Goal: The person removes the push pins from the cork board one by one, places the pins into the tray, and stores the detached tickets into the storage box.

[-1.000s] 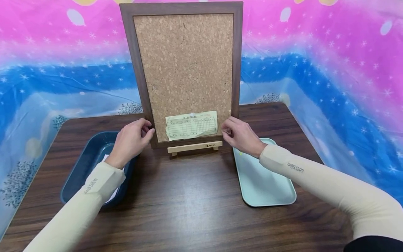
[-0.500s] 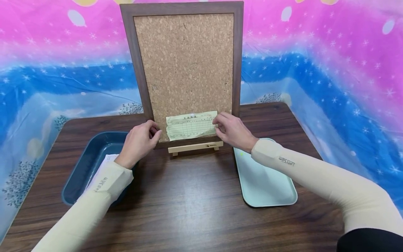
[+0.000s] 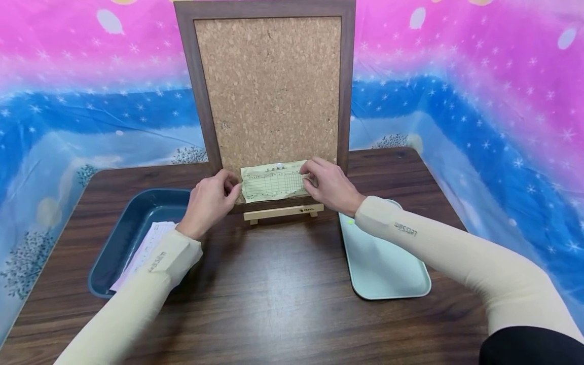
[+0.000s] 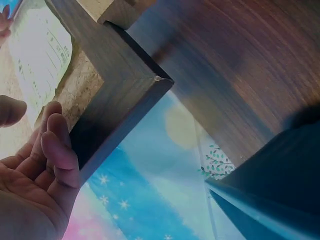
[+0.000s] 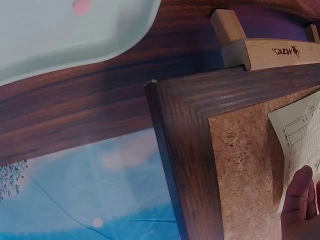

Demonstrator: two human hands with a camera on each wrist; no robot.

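A pale yellow printed form slip [image 3: 272, 183], slightly wavy, lies against the lower part of the cork board [image 3: 274, 91]. At its top edge sits a small whitish dot like a pin head [image 3: 280, 166]. My left hand [image 3: 212, 200] is at the slip's left edge, with thumb and fingers parted and fingertips beside the paper. In the left wrist view a gap shows between thumb and fingers. My right hand [image 3: 330, 185] reaches over the slip's right end, fingertips at the paper and covering its right edge in the head view.
The brown-framed board stands on a small wooden easel [image 3: 283, 214]. To the left is a dark blue tray [image 3: 102, 274] with white papers [image 3: 146, 248]. A light green tray [image 3: 388, 274] lies to the right, holding a pink round piece [image 5: 81, 6]. Patterned cloth hangs behind.
Both hands have moved inward: the left from the board's left frame to the slip's left edge, the right from beside the slip onto its right end. The slip stays in place.
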